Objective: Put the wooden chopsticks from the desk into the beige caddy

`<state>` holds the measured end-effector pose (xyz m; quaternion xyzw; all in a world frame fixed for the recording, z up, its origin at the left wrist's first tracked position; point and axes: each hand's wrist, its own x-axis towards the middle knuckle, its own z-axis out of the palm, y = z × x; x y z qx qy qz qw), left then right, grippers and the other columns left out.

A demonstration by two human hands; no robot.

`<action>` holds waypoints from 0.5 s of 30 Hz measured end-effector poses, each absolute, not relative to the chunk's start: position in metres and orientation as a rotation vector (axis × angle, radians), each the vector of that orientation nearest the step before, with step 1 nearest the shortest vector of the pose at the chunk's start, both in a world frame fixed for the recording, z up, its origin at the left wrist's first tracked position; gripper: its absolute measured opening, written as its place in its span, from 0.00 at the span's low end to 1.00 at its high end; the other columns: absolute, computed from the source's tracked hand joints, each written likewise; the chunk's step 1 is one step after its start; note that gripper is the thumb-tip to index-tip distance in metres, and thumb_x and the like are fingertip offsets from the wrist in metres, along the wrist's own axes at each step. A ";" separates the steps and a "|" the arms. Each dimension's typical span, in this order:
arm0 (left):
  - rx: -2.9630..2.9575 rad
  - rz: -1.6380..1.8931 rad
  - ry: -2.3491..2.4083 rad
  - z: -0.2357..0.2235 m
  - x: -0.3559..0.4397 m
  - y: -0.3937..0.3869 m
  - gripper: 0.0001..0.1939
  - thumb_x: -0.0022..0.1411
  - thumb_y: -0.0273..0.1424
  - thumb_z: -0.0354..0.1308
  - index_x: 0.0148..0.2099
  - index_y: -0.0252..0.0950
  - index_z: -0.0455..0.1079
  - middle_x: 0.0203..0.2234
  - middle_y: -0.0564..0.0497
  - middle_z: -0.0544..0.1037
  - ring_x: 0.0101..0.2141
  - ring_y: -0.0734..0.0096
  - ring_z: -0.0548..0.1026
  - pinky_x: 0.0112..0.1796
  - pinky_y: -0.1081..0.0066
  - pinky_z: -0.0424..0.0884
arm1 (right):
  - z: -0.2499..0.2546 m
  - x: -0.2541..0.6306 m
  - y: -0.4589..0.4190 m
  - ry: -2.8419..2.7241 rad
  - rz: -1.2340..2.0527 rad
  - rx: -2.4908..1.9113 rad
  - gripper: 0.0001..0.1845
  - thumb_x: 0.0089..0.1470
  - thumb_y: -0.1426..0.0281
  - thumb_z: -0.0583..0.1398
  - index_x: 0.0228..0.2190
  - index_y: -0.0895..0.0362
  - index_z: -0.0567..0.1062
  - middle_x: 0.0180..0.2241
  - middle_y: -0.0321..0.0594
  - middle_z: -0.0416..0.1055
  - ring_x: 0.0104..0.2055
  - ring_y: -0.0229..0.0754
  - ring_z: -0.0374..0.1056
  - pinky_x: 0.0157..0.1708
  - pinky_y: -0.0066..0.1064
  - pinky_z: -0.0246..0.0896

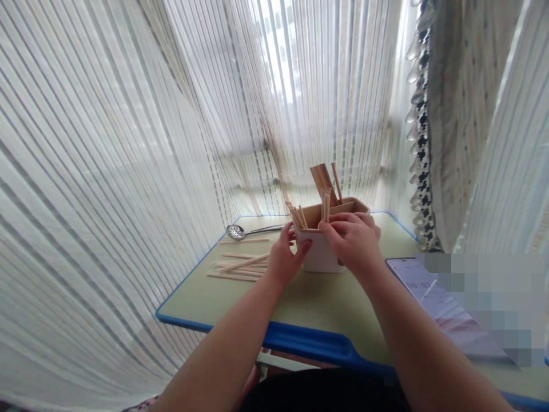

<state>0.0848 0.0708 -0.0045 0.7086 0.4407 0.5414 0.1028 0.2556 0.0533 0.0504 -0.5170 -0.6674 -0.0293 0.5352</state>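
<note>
A white utensil holder with a wood-coloured rim and inner dividers stands on the table. My left hand grips its left front corner, thumb against the front wall. Between the thumb and fingers of my right hand is a pair of light wooden chopsticks, upright over the front rim, seemingly in a clear wrapper. Their lower ends are hidden. Several light chopsticks lean in the holder's left part, and a bundle of darker chopsticks stands in the rear part.
Several loose light chopsticks lie left of the holder. Behind them rests a metal slotted spoon. A phone lies at the right. The table has a raised blue edge, and sheer striped curtains hang around it.
</note>
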 end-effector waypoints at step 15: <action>2.012 1.481 1.352 -0.001 0.074 0.072 0.22 0.61 0.45 0.52 0.53 0.38 0.63 0.43 0.46 0.76 0.39 0.66 0.76 0.33 0.70 0.72 | 0.041 0.246 0.054 -1.587 -0.210 -1.142 0.13 0.51 0.62 0.55 0.33 0.58 0.73 0.30 0.46 0.73 0.38 0.50 0.64 0.44 0.42 0.58</action>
